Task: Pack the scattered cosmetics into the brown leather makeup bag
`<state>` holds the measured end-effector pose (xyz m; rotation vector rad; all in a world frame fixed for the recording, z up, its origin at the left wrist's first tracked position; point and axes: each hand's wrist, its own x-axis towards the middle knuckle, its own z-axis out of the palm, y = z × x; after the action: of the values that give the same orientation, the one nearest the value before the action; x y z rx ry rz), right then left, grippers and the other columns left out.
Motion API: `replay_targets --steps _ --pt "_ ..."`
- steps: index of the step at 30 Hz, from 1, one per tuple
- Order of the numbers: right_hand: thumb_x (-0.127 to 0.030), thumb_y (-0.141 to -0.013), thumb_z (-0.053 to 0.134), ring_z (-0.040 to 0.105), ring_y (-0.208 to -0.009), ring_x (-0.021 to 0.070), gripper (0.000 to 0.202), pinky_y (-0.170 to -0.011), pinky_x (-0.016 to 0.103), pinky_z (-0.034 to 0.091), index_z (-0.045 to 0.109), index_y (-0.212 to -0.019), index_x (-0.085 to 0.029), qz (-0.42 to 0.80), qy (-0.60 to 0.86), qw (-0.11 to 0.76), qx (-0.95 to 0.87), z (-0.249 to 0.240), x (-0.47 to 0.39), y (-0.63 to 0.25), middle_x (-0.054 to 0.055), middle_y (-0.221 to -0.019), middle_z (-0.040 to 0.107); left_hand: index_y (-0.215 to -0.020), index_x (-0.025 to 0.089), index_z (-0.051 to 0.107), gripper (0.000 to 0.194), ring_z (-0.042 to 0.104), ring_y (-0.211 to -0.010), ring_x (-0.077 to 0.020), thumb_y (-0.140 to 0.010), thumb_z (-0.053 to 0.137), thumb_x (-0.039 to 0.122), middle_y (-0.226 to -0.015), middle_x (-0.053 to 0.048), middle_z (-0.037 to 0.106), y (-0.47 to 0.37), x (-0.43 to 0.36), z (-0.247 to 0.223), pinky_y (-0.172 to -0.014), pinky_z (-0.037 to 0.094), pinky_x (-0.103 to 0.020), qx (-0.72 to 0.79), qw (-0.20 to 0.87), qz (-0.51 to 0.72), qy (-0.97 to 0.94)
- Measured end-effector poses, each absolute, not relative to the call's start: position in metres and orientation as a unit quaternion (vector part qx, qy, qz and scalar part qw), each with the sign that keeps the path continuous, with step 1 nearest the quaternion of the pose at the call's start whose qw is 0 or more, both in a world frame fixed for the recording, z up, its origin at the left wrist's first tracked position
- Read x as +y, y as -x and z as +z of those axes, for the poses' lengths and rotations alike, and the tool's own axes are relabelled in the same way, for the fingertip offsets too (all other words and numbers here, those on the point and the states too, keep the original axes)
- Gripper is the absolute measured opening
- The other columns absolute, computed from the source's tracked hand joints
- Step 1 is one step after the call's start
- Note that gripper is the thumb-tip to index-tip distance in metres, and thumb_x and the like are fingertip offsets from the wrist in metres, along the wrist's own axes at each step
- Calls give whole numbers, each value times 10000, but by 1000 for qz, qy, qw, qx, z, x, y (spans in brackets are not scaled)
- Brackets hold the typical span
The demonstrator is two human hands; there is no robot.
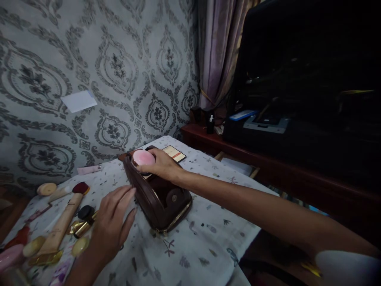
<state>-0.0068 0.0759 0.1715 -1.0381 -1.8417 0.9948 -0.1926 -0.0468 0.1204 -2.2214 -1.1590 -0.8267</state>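
Note:
My right hand [163, 165] grips a round pink compact [144, 158] with a shiny lid, holding it over the far end of a dark brown cosmetic bag [145, 198]. The bag lies unzipped on the patterned cloth, its gold zipper and a snap flap showing. Beside the bag's left side, my left hand [113, 218] hovers with fingers apart and nothing in it. Left of that hand lie a makeup brush [80, 188] with dark red bristles, a beige tube [59, 226], a black-capped jar [86, 212] and a gold lipstick tube [81, 229].
A phone [174, 153] with a lit screen lies behind the bag. A pale pink tube [89, 169] rests near the patterned wall. Several more cosmetics crowd the left edge, including a pink round case [12, 256]. To the right stand a dark red desk [202, 137] and a large black screen [303, 79].

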Motion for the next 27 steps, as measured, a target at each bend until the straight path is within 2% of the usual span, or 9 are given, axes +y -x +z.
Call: replay_targets --steps 4,8,14,17,21,23,27 --pt "-446 -646 767 616 -802 166 442 -684 270 455 646 -969 -169 388 418 387 -725 175 73 6 23 -901 676 -1358 192 471 439 556 -1168 -271 -921 494 169 -1233 -137 610 174 -29 133 -989 450 -435 -385 271 -272 839" --pt "-458 -663 759 624 -837 177 491 -711 273 464 639 -1021 -144 361 436 371 -736 175 77 5 47 -951 679 -1317 163 496 387 513 -1253 -275 -930 477 159 -1275 -149 601 172 -25 132 -1030 426 -451 -389 261 -261 844" --pt "-497 -687 751 590 -1087 251 625 -853 307 476 603 -1157 -113 281 493 257 -782 170 89 7 133 -1192 619 -1336 179 479 407 492 -1297 -262 -931 489 160 -1308 -132 591 178 -35 125 -1062 429 -446 -411 229 -278 837" --pt "-407 -624 819 595 -1100 298 646 -865 330 486 619 -1130 -57 280 504 218 -787 165 95 13 190 -1194 614 -1382 198 442 452 476 -1320 -260 -934 483 156 -1339 -129 571 177 -38 119 -1069 439 -447 -421 213 -301 829" --pt "-270 -550 881 600 -1099 333 560 -860 349 505 665 -1019 -55 290 503 181 -794 160 98 24 210 -1188 615 -1393 220 430 460 465 -1333 -261 -941 470 152 -1348 -121 563 173 -39 111 -1063 452 -455 -434 195 -338 812" --pt "-257 -632 852 611 -1079 304 454 -872 376 513 664 -1005 -79 302 502 177 -791 158 98 30 174 -1162 628 -1381 215 440 445 452 -1343 -259 -942 466 147 -1351 -122 555 172 -40 109 -1069 446 -457 -438 189 -350 806" --pt "-344 -906 621 612 -1048 224 330 -873 413 529 592 -1177 -157 334 481 238 -775 152 96 40 91 -1194 602 -1366 219 454 423 456 -1340 -257 -946 461 161 -1353 -113 554 172 -40 107 -1072 444 -456 -440 182 -355 804"
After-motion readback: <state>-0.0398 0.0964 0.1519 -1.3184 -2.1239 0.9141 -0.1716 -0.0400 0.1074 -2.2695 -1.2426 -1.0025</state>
